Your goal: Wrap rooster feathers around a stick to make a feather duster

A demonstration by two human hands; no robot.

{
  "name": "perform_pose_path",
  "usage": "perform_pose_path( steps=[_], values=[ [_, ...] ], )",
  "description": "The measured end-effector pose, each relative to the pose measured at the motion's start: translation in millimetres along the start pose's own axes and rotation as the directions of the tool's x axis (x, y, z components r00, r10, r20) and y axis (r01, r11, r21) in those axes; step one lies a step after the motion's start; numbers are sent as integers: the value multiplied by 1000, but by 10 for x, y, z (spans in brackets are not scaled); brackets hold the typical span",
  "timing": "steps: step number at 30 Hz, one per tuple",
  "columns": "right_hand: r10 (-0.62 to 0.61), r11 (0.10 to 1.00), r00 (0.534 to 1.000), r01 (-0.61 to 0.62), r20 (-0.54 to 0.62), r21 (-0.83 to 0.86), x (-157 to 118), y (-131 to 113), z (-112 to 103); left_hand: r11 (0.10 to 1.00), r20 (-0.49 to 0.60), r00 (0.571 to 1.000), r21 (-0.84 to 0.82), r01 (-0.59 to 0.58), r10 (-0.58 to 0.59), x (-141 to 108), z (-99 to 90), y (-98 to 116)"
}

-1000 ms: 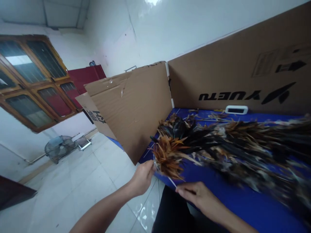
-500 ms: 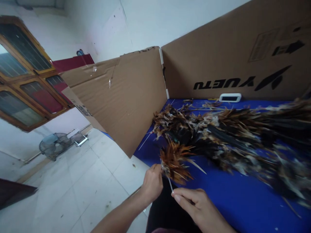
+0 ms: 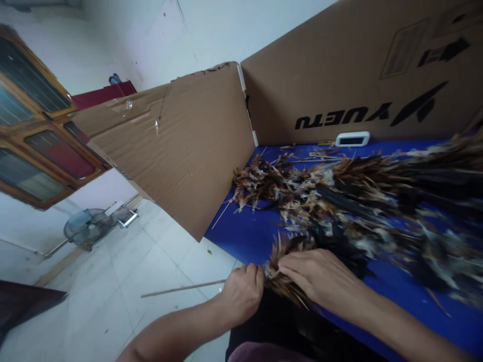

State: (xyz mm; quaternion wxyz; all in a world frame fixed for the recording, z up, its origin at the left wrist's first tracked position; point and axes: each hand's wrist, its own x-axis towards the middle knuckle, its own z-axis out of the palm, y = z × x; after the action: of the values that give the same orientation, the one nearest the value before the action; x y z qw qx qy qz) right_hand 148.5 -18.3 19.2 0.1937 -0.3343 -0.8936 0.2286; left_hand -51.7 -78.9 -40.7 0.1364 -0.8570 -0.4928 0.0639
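Clamped round the stick [image 3: 184,288], my left grip [image 3: 243,291] adjoins the feathers [image 3: 289,246] my right grip [image 3: 324,279] pinches; one end looks covered, the other bare.

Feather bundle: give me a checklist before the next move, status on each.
1. Left hand closed around the stick, next to the bundle: ok.
2. Right hand fingers on the bundle's feathers: ok.
3. Stick's free end in view, out over the floor: ok.
4. Bundle visibly separate from the feather pile: not ok, dark feathers run together behind the right hand.
5. Feathers firmly fixed to the stick: cannot tell, hands cover the join.
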Motion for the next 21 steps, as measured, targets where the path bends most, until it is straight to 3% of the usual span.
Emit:
perform_pose_path(
  steps=[4, 8, 13, 18, 21],
  values=[
    [-196, 970, 977, 205, 77, -133, 171, 53, -271, 974, 48, 975, 46, -221, 219, -42, -327, -60],
    [-287, 958, 947, 281, 142, 63, 357, 130, -351, 909, 55, 909, 13, -415, 414, -104, -604, -191],
    [-241, 893, 937, 113, 252, 436, 507, 344, -96, 871, 26, 874, -98, -481, 486, -234, -682, -358],
    [-164, 814, 937, -48, 308, 580, 579, 435, 263, 870, -92, 876, -107, -482, 474, -326, -655, -393],
    [-121, 756, 934, -133, 336, 641, 596, 383, 400, 900, -191, 896, -100, -424, 401, -356, -637, -394]
  ],
)
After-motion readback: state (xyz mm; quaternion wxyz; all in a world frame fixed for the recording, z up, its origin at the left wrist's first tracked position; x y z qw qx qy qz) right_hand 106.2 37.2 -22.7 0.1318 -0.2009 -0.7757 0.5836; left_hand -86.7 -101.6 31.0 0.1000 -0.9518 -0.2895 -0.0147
